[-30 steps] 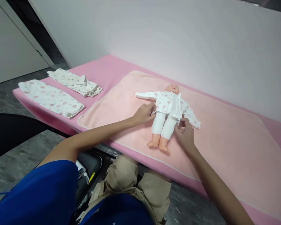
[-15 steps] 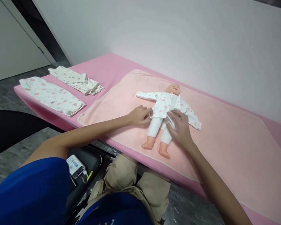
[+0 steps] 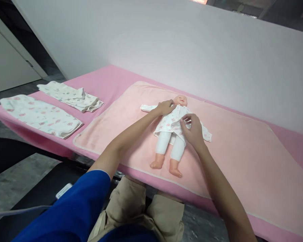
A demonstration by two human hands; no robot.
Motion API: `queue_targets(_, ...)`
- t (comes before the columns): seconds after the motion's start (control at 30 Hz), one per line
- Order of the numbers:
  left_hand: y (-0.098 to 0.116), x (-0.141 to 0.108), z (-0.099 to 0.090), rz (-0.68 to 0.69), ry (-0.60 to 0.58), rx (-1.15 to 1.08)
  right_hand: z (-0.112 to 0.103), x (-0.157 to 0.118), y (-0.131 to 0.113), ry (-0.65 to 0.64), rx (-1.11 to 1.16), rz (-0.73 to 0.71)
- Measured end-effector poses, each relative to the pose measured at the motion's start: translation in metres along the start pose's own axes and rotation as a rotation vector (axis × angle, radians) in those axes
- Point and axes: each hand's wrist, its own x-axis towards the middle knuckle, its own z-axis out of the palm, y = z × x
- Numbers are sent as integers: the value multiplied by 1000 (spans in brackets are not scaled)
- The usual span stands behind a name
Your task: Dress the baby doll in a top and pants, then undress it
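A baby doll (image 3: 181,99) lies on its back, its head toward the wall, in white leggings (image 3: 163,142) with bare feet showing. It wears a white baby jacket (image 3: 169,121) with pink prints, sleeves spread to both sides. My left hand (image 3: 166,107) is at the jacket's collar below the doll's chin, fingers bent together on the cloth; the fingertips are partly hidden. Lower down, my right hand (image 3: 194,129) pinches the jacket's front edge over the belly, thumb and fingers close together.
Under the doll is a peach blanket (image 3: 242,161) on a pink-covered table (image 3: 98,79). Two folded printed cloths, one near (image 3: 41,116) and one farther back (image 3: 70,95), lie at the left. A white wall (image 3: 166,43) borders the far side. A black chair (image 3: 40,188) stands at lower left.
My left hand has moved from the jacket's lower hem up to the collar. My right hand has moved slightly up the jacket's front. The view has shifted a little.
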Motion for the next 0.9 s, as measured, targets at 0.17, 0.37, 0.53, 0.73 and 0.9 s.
queue_targets(0.17, 5, -1, 8, 67, 60, 31, 16, 38, 26, -35, -41, 116)
queue_targets(0.37, -21, -3, -21, 156, -114, -53, -11, 42, 49, -115, 234, 168)
queue_targets(0.53, -59, -5, -67, -110, -450, 175, -60, 38, 105, -438, -213, 265)
queue_targets(0.73, -56, -14, -49, -32, -267, 374, -47, 14, 134, -354, -334, 288)
queue_targets(0.9, -64, -14, -40, 27, -174, 452, -54, 11, 148, -288, -533, 204)
